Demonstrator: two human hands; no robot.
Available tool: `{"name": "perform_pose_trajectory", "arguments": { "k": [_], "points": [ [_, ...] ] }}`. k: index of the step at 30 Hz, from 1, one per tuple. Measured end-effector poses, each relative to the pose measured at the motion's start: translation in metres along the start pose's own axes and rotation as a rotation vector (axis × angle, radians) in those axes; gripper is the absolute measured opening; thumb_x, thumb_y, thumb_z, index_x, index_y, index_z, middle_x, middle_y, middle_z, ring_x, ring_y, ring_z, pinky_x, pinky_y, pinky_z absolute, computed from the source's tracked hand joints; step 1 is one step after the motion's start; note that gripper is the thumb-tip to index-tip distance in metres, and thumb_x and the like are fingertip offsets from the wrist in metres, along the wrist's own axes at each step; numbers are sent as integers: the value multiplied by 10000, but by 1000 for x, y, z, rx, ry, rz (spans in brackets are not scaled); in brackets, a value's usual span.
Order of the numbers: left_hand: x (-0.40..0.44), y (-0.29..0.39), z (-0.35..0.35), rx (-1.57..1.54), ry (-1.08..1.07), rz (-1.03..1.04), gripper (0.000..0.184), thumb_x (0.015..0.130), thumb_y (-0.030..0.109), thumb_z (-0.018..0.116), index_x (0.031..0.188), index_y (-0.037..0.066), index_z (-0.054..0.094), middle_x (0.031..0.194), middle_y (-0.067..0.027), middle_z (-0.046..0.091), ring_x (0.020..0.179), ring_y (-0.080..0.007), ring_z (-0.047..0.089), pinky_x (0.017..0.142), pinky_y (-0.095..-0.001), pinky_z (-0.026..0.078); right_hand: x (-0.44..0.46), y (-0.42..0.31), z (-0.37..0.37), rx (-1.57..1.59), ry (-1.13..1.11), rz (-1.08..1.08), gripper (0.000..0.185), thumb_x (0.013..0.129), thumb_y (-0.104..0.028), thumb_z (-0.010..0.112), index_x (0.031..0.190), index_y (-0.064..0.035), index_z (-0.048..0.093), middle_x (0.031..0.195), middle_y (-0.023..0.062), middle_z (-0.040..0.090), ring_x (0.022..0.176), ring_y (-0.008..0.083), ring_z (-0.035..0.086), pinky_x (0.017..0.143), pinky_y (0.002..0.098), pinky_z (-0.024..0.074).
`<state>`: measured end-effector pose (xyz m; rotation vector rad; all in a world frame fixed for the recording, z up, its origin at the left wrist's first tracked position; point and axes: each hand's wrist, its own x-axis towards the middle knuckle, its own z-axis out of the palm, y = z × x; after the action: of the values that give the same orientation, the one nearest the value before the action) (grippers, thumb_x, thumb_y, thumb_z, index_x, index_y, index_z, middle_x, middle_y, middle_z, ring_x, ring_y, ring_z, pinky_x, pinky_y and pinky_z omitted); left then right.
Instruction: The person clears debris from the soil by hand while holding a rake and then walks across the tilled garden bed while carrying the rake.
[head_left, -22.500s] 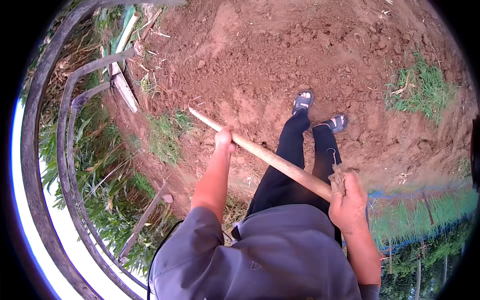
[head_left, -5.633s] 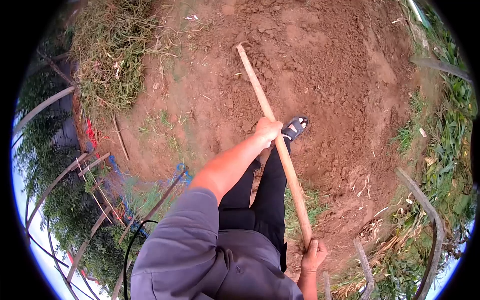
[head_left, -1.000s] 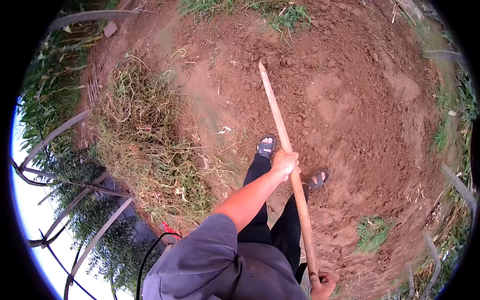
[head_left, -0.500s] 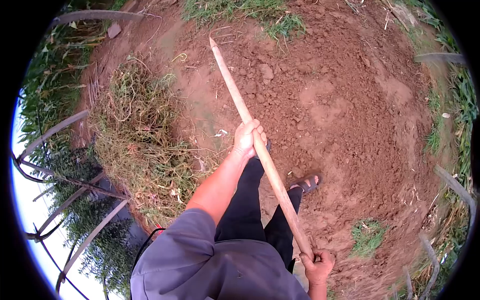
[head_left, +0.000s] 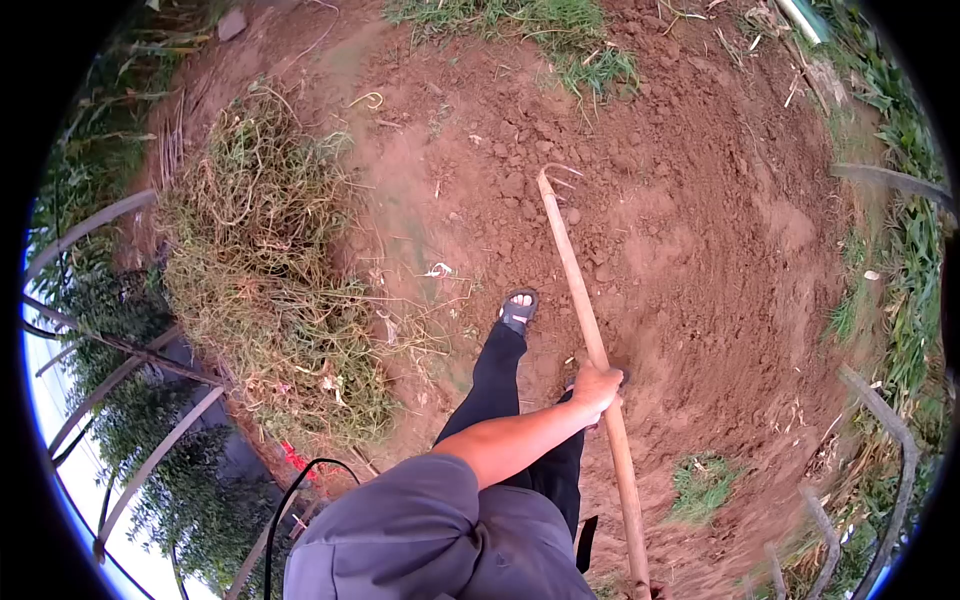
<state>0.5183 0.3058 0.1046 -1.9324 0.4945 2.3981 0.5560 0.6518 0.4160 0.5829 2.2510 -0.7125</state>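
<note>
A long wooden-handled rake (head_left: 572,262) slants over the reddish-brown loose soil, its thin curved metal tines at the far end resting on or just above the clods. My left hand (head_left: 597,389) is wrapped round the middle of the handle, in front of my legs. At the bottom edge, my right hand (head_left: 655,590) is mostly cut off and hidden near the handle's butt end; only a little of its fingers shows. A sandalled foot (head_left: 518,309) stands left of the handle, and the other foot is largely hidden behind my left hand.
A big heap of pulled dry vines (head_left: 270,270) lies at the left. Grass tufts grow at the top (head_left: 597,70) and lower right (head_left: 703,487). Curved poles (head_left: 890,420) and leafy plants line the right edge; more poles and a tree (head_left: 190,490) stand lower left.
The rake's tined end has come down and to the right, nearer my feet. My left hand has moved lower and rightward with the handle, while my right hand has dropped almost out of view.
</note>
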Motion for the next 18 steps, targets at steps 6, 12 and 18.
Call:
{"name": "perform_pose_trajectory", "arguments": {
  "k": [6,12,18],
  "points": [
    [107,191,-55,-92,100,358,216,865,89,638,951,60,441,684,-61,528,462,-186,536,392,-354,458,113,-76,205,46,-376,-146,245,742,-159,844,880,2,721,682,-19,631,622,82,549,578,237,457],
    [134,334,-95,174,199,533,250,881,88,636,1006,45,425,718,-73,523,455,-178,532,379,-344,459,149,-207,372,-117,-677,-265,293,878,-282,742,937,5,733,715,3,643,641,84,575,614,256,480],
    [154,237,-74,423,284,370,311,879,97,607,1078,-6,391,710,-143,561,485,-272,598,403,-401,495,107,-184,319,-7,-648,-142,386,984,-322,621,789,6,680,650,25,603,586,86,530,535,250,428]
  ]
}}
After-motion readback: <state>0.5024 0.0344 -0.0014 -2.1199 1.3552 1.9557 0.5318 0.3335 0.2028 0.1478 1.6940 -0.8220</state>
